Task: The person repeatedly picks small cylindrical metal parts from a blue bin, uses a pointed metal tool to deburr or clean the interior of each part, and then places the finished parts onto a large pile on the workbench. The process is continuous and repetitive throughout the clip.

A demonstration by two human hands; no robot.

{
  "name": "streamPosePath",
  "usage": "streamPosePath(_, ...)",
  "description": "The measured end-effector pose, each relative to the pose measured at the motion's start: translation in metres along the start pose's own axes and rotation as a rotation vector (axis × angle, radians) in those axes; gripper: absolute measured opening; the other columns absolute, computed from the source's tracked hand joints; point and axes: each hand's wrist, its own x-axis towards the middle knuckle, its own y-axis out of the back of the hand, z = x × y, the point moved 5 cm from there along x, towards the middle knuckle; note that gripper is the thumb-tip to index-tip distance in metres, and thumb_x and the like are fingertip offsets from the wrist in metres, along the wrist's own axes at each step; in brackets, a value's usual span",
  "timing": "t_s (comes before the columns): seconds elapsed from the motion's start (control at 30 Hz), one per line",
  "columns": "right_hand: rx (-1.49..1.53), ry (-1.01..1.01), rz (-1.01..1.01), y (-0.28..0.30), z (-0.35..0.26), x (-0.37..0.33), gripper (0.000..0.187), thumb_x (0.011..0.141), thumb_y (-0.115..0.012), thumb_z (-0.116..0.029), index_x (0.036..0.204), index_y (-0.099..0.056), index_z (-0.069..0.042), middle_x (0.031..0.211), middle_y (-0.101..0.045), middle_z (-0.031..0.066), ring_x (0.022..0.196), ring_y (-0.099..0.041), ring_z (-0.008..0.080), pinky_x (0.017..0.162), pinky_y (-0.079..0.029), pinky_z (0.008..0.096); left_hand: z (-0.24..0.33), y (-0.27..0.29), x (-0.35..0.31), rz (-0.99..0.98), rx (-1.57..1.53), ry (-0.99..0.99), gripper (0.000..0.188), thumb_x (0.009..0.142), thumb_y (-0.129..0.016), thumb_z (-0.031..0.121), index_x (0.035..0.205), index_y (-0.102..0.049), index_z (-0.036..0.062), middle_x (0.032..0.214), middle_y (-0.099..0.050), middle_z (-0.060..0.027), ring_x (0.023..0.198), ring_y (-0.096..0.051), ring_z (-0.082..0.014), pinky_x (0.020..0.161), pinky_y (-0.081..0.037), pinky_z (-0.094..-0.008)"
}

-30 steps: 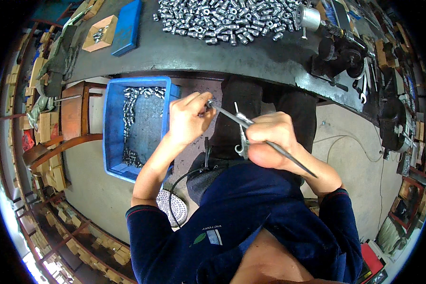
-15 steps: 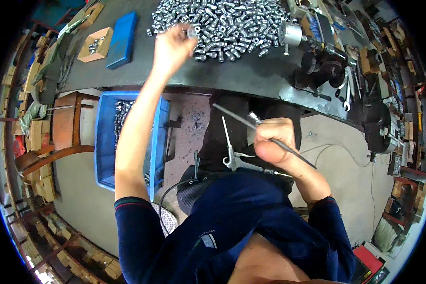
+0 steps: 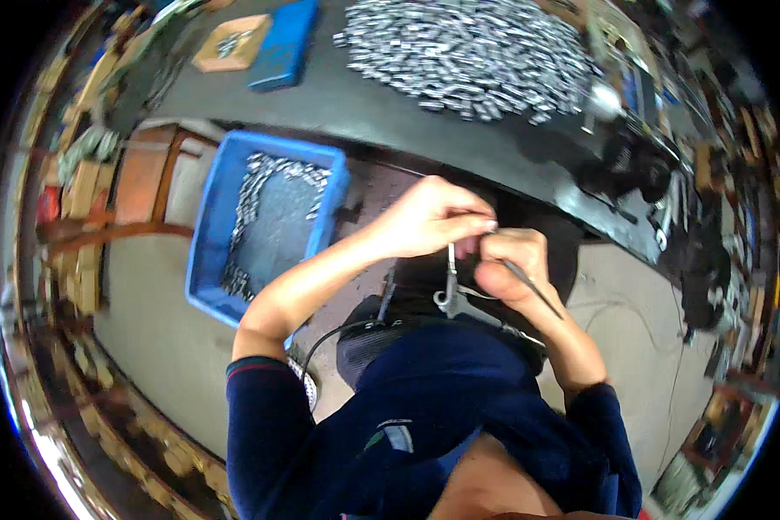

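My right hand [image 3: 516,260] is closed around a thin dark rod [image 3: 539,293], perhaps a slim file, whose back end sticks out toward my forearm. Against it comes my left hand [image 3: 449,217], its thumb and fingers pinched together; what lies between them is hidden and blurred. Just below both hands, an air blow gun [image 3: 449,299] with a thin nozzle rests on my lap. Small shiny metal fittings form a large pile [image 3: 468,56] on the dark workbench [image 3: 381,117] in front of me.
A blue plastic crate [image 3: 201,251] with more small metal parts stands on my left, beside a wooden chair [image 3: 143,178]. On the bench are a blue case [image 3: 279,52], a small wooden tray [image 3: 210,56] and, at right, a dark clamping device [image 3: 637,169] and wrenches [image 3: 665,217].
My left hand has come back from the pile to meet my right hand above my lap. The view has shifted, showing more of the crate's inside.
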Motion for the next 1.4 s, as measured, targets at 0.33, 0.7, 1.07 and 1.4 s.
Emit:
streamPosePath(0.33, 0.034, 0.052, -0.079, -0.01, -0.007, 0.008, 0.024, 0.064, -0.056, -0.006, 0.048, -0.038, -0.007, 0.047, -0.047, 0.0047, 0.041, -0.051, 0.0177, 0.04, -0.036, 0.0266, -0.031, -0.012, -0.019, -0.068, -0.976, 0.027, 0.025, 0.087, -0.06, 0.019, 0.093, -0.061, -0.0057, 0.068, -0.065, -0.0173, 0.06, -0.065, -0.0262, 0.056, -0.054, -0.0349)
streamPosePath(0.7, 0.112, 0.142, -0.149, -0.016, -0.016, 0.01, 0.059, 0.084, -0.057, -0.047, 0.05, -0.033, -0.005, 0.047, -0.041, 0.0044, 0.04, -0.043, 0.0169, 0.039, -0.028, 0.0268, -0.034, 0.035, -0.068, 0.162, -0.528, -0.082, 0.017, 0.092, -0.049, 0.005, 0.101, -0.057, -0.0075, 0.09, -0.064, -0.0203, 0.082, -0.066, -0.0288, 0.075, -0.054, -0.0368)
streamPosePath(1.07, 0.064, -0.076, -0.122, -0.02, 0.003, 0.0, 0.044, 0.076, -0.061, -0.027, 0.05, -0.033, -0.006, 0.046, -0.04, 0.0038, 0.04, -0.042, 0.0171, 0.041, -0.028, 0.0281, -0.234, 0.237, -0.362, 1.127, 0.988, 1.01, 0.041, 0.069, -0.056, 0.013, 0.108, -0.058, 0.0011, 0.103, -0.061, -0.0234, 0.098, -0.059, -0.037, 0.084, -0.048, -0.0426)
streamPosePath(1.4, -0.066, -0.138, -0.108, -0.018, 0.01, -0.005, 0.034, 0.07, -0.061, -0.017, 0.049, -0.036, -0.006, 0.047, -0.039, 0.0042, 0.04, -0.041, 0.0179, 0.041, -0.027, 0.0289, -0.242, 0.237, -0.343, 0.988, 1.157, 1.31, 0.024, 0.071, -0.064, 0.018, 0.092, -0.061, 0.0061, 0.097, -0.063, -0.0174, 0.087, -0.065, -0.0331, 0.076, -0.052, -0.0434)
